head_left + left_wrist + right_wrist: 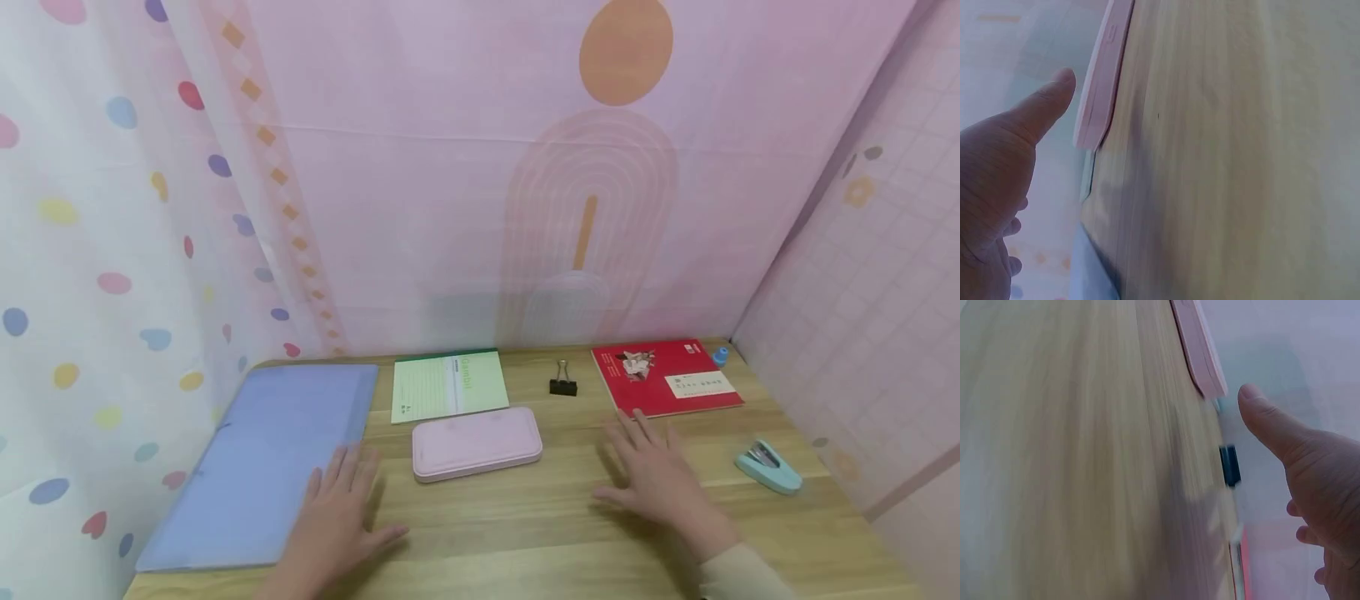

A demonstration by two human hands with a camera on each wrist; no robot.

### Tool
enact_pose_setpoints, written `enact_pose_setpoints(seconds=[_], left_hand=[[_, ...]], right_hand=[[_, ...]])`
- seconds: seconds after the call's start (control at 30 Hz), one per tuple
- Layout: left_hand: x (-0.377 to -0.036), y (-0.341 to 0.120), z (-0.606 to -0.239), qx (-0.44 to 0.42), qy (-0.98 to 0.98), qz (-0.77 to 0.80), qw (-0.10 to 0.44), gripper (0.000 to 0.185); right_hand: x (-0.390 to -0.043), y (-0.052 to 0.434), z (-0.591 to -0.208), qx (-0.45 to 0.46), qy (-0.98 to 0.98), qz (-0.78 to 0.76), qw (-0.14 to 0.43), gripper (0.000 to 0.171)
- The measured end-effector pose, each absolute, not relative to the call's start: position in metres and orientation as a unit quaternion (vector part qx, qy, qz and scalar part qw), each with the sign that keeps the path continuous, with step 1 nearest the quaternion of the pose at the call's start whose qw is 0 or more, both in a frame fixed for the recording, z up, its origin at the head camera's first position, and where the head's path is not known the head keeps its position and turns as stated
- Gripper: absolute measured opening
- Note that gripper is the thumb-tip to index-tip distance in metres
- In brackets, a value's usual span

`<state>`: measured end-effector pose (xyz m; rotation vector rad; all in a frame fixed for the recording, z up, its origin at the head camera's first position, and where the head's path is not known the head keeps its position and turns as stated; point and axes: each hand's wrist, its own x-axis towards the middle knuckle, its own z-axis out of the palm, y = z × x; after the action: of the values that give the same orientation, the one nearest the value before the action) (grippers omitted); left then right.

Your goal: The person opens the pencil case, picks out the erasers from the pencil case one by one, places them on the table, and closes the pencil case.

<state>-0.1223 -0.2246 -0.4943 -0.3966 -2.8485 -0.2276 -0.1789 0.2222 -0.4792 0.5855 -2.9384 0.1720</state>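
My left hand (337, 512) is spread over the right edge of a blue translucent folder (262, 467), its thumb pointing right and nothing held. With fingers apart, my right hand (656, 471) hovers over the wood just below a red booklet (660, 379), also holding nothing. Between the hands lies a pink pencil case (477, 443), closed and flat. In the left wrist view the thumb overlaps the side of the pencil case (1102, 81). A black binder clip (1229, 465) shows beyond the right thumb in the right wrist view.
Behind the pencil case lies a pale green notepad (442, 387). A mint stapler (768, 468) sits on the right side of the wooden table (525, 550), and a small blue object (720, 357) is at the back right corner. A patterned curtain (420, 208) borders the back edge.
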Motion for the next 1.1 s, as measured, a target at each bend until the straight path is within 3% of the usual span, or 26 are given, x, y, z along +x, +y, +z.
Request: enact_pose_setpoints(seconds=[0.3, 0.63, 0.8, 1.1], left_hand=[[-0.166, -0.198, -0.494, -0.209, -0.966, -0.088, 0.124, 0.11], [-0.214, -0.171, -0.496, -0.278, -0.955, -0.091, 0.051, 0.108], [-0.224, -0.166, -0.504, -0.285, -0.954, -0.087, 0.018, 0.107], [-0.225, -0.169, -0.509, -0.293, -0.952, -0.084, 0.019, 0.101]], right_hand=[[-0.202, 0.168, -0.479, 0.295, -0.952, 0.06, 0.049, 0.098], [-0.239, 0.12, -0.489, 0.378, -0.923, 0.065, 0.02, 0.095], [-0.25, 0.107, -0.499, 0.391, -0.919, 0.051, 0.009, 0.096], [-0.254, 0.097, -0.505, 0.408, -0.911, 0.05, 0.003, 0.088]])
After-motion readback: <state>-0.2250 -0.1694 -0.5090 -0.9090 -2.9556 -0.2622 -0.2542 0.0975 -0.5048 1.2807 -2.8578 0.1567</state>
